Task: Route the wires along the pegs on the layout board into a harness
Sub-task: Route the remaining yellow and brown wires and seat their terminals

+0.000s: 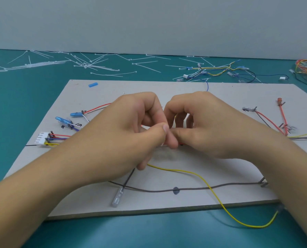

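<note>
On the teal surface point(24, 97) lies the layout board point(185, 199), with loose cable ties point(88, 65) scattered beyond the board's far edge. Over the board's middle, the left hand point(131, 129) and right hand point(208, 126) meet thumb to thumb. Both have their fingers curled tight, pinching at the wire bundle point(182, 144); only a short orange stretch shows beneath the thumbs. Whether anything else is between the fingertips is hidden.

The bundle's long axis appears to run side to side across the board, from the white connector point(40, 138) near the left edge toward the right edge. It passes directly under both hands, so neither is nearer. A grey wire point(202, 188) runs along the board's near side, and a yellow wire point(199, 176) trails off its near edge.
</note>
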